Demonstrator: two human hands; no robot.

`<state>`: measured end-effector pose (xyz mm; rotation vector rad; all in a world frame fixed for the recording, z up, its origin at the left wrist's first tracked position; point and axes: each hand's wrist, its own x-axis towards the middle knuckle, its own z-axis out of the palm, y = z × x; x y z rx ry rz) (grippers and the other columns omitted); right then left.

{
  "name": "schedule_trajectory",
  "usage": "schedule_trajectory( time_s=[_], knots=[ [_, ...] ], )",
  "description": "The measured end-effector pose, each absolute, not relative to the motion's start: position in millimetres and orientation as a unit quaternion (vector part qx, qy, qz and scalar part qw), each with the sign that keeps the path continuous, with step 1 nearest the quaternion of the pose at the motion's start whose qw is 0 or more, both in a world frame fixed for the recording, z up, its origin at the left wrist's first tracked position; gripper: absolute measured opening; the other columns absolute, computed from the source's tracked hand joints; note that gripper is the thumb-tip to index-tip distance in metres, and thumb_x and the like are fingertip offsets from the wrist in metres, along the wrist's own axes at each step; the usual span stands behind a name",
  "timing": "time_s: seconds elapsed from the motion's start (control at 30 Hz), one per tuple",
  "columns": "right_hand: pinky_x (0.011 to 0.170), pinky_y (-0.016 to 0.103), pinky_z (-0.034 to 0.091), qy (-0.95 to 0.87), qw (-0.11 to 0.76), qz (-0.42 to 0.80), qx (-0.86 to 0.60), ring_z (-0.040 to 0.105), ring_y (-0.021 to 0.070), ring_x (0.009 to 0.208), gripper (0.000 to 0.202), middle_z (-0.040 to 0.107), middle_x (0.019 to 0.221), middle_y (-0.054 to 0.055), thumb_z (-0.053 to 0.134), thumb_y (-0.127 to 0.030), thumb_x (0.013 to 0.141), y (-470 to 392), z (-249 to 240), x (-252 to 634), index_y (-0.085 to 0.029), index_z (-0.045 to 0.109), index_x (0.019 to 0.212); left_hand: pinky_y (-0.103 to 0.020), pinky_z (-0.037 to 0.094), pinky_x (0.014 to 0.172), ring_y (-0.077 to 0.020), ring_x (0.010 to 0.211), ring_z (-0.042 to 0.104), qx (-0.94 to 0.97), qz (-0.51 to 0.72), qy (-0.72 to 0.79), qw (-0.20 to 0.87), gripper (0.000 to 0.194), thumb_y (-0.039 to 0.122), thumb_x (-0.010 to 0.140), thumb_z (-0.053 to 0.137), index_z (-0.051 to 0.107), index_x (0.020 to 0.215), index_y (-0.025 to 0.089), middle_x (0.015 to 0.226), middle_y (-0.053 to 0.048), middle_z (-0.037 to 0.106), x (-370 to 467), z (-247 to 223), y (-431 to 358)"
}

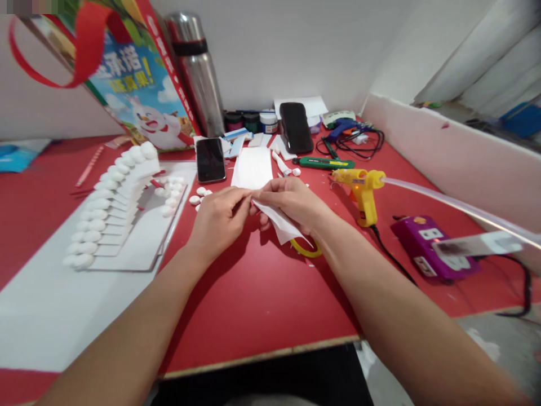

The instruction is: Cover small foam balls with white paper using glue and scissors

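Note:
Over the middle of the red table, my left hand (223, 217) and my right hand (292, 204) meet, fingertips pinched together. A thin white sheet (281, 223) runs from the pinch down under my right palm; both hands grip its upper end. Beneath it lies a yellow ring (306, 248), partly covered. Behind my hands is a white paper piece (253, 166). Small white balls (195, 200) lie beside my left hand. Further left, a white stair model (127, 220) edged with rounded white pieces stands on a white board (63, 310).
A yellow glue gun (364, 197) with a long clear stick stands right, near a purple box (435, 248). Behind are a green cutter (323, 163), two phones (211, 160), paint jars (268, 123), a steel flask (203, 84) and a colourful bag (147, 96). Cables (372, 141) lie back right.

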<state>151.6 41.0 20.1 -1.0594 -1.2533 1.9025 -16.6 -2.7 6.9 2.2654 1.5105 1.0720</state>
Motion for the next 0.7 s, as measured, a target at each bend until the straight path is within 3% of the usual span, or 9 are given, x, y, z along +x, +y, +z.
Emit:
schedule_trajectory(
  time_s=[0.27,0.4,0.5,0.6,0.7],
  knots=[
    [0.043,0.021,0.05,-0.509,0.325,0.66,-0.446,0.06,0.0107,0.045,0.017,0.069,0.062,0.004,0.066,-0.014,0.085,37,21,149,-0.016,0.061,0.069,-0.027,0.048,0.07,-0.0172,0.073,0.067,0.694,0.413,0.562,0.179,0.021,0.026,0.095,0.057,0.074,0.086,0.016,0.081,-0.004,0.077,-12,8,-5],
    [0.044,0.02,0.043,-0.595,0.371,0.529,-0.477,0.058,0.0111,0.048,0.016,0.063,0.056,0.0,0.065,-0.013,0.077,35,15,144,-0.018,0.058,0.063,-0.031,0.048,0.074,-0.0198,0.078,0.068,0.742,0.377,0.547,0.09,0.021,0.024,0.096,0.055,0.074,0.091,0.015,0.088,-0.008,0.077,-12,3,-5],
    [0.05,0.022,0.046,-0.648,0.385,0.458,-0.471,0.063,0.0135,0.058,0.013,0.066,0.061,0.002,0.066,-0.014,0.076,35,13,145,-0.017,0.061,0.064,-0.032,0.045,0.071,-0.0213,0.077,0.066,0.791,0.307,0.528,-0.029,0.024,0.021,0.097,0.051,0.072,0.09,0.014,0.085,-0.01,0.075,-13,2,-3],
    [0.051,0.025,0.05,-0.636,0.367,0.508,-0.451,0.066,0.0159,0.055,0.014,0.068,0.06,0.003,0.067,-0.019,0.081,37,14,147,-0.018,0.061,0.069,-0.033,0.045,0.068,-0.0224,0.074,0.066,0.808,0.27,0.517,-0.077,0.029,0.02,0.099,0.045,0.073,0.097,0.011,0.082,-0.013,0.073,-14,2,-1],
    [0.048,0.024,0.05,-0.594,0.371,0.563,-0.439,0.065,0.0149,0.048,0.015,0.066,0.056,0.001,0.066,-0.016,0.083,37,18,147,-0.018,0.059,0.07,-0.033,0.049,0.074,-0.0234,0.083,0.069,0.811,0.313,0.492,-0.052,0.03,0.019,0.1,0.045,0.072,0.11,0.01,0.092,-0.014,0.076,-15,1,-1]
  ],
)
